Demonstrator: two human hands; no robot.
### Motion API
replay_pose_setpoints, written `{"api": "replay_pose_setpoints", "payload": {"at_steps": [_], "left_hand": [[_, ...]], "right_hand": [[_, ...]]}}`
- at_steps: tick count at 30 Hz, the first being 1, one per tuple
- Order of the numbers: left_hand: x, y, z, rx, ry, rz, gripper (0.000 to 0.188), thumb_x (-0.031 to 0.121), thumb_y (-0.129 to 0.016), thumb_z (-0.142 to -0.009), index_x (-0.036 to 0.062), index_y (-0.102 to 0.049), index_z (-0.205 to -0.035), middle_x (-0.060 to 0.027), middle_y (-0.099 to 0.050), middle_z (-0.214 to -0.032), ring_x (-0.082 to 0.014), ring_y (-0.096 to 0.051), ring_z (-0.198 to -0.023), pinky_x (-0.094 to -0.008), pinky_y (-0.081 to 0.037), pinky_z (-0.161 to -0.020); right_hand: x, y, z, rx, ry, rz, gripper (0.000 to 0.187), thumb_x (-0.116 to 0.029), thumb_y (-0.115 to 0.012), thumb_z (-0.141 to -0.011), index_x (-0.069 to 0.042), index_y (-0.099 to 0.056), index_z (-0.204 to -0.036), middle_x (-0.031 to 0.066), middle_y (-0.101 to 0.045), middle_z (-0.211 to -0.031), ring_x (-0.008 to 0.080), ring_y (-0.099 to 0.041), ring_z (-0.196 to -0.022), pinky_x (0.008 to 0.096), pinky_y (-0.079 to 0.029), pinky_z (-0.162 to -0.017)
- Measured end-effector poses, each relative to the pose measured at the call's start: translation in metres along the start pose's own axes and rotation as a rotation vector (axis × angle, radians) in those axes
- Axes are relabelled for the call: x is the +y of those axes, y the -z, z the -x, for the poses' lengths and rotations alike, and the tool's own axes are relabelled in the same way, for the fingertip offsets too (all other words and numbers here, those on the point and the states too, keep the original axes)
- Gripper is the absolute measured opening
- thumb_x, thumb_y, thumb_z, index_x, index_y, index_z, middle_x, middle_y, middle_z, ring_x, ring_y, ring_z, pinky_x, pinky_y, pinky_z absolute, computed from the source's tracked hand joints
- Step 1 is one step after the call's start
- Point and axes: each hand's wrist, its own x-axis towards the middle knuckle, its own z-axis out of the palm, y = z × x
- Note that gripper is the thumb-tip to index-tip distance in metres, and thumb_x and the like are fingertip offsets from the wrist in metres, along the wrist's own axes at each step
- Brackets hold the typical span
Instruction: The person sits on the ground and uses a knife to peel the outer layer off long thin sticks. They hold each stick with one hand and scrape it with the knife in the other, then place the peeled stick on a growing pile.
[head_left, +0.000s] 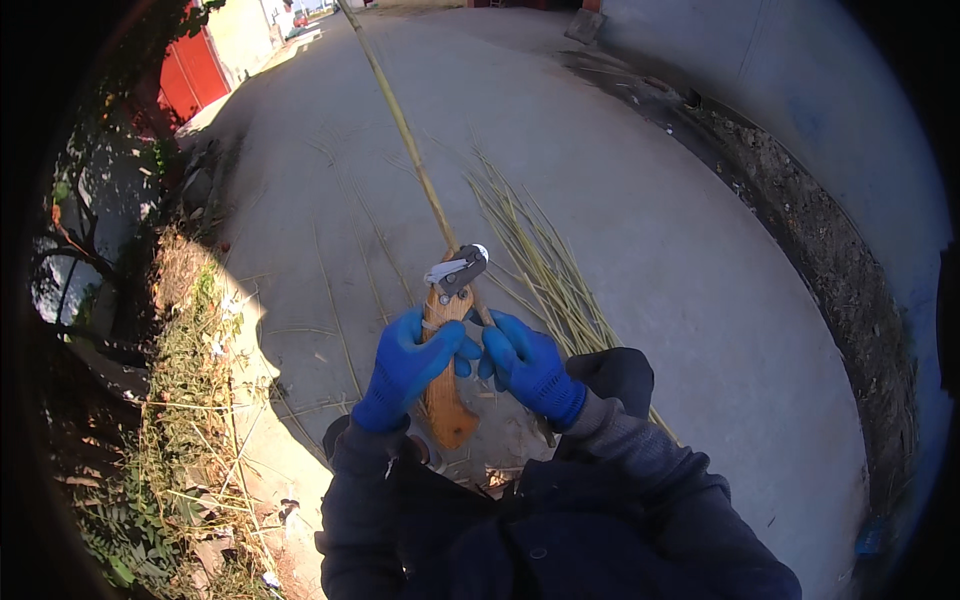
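Note:
My left hand (412,365), in a blue glove, is closed around a tool's curved wooden handle (452,418). At the handle's top sits a bolted grey metal head (460,268); the tool's exact kind is unclear. A long, thin bamboo-like pole (410,140) runs from the far edge down to the tool and passes behind its metal head. Close beside the handle, my gloved right hand (528,362) pinches the pole's near end. The fingertips of both hands almost meet, and the glove hides part of the pole's tip.
A bundle of thin greenish stalks (545,265) lies on the concrete ground (690,300) to the right. Several loose thin stalks (335,300) are scattered at left. Dry plants (195,400) line the left edge. A pale wall (800,90) and dirt strip (800,210) bound the right.

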Motion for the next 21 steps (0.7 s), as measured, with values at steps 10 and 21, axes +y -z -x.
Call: {"api": "replay_pose_setpoints", "payload": {"at_steps": [10, 21], "left_hand": [[-0.039, -0.029, -0.010, 0.205, 0.114, 0.318, 0.039, 0.029, -0.067, -0.095, -0.0036, -0.064, -0.116, -0.0109, -0.067, -0.089, -0.0178, -0.066, -0.073, -0.0299, -0.055, -0.066], [-0.064, 0.080, -0.103, 0.274, 0.018, 0.334, 0.041, 0.033, -0.066, -0.096, 0.0032, -0.060, -0.125, -0.0080, -0.065, -0.111, -0.0151, -0.062, -0.090, -0.0297, -0.054, -0.076]], "right_hand": [[0.037, 0.030, 0.009, 0.198, 0.526, 0.784, 0.017, -0.014, -0.064, -0.091, -0.004, -0.061, -0.105, 0.0137, -0.058, -0.062, 0.0324, -0.060, -0.053, 0.0415, -0.046, -0.049], [0.029, 0.160, 0.273, -0.090, 0.026, 0.972, 0.032, -0.016, -0.067, -0.090, -0.006, -0.064, -0.121, 0.0112, -0.063, -0.067, 0.0261, -0.063, -0.058, 0.0394, -0.050, -0.058]]}}
